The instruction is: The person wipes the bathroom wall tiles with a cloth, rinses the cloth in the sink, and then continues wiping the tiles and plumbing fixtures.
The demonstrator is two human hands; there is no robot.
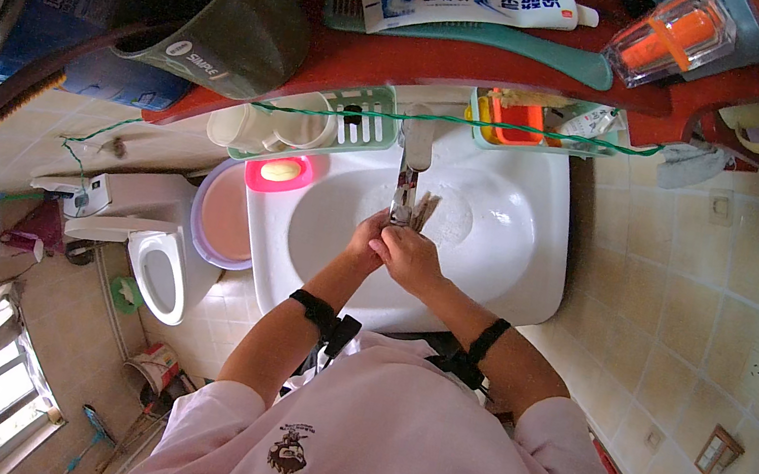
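Over the white washbasin (316,249), my left hand (369,237) and my right hand (412,256) are pressed together just below the chrome faucet (404,196). Both are closed around a bundle of thin brown sticks (425,211), perhaps chopsticks. Its far ends stick out past my fingers, beside the spout and above the basin's bottom. My fingers hide the near part of the bundle. Whitish foam or water shows at the bottom of the bowl.
A red shelf (377,77) overhangs the basin, holding a dark cup (227,20), toothpaste tubes (477,7), a teal comb (534,49) and a brush (52,65). A soap dish (302,181) sits on the rim. A basin (228,210) and toilet (163,275) stand left.
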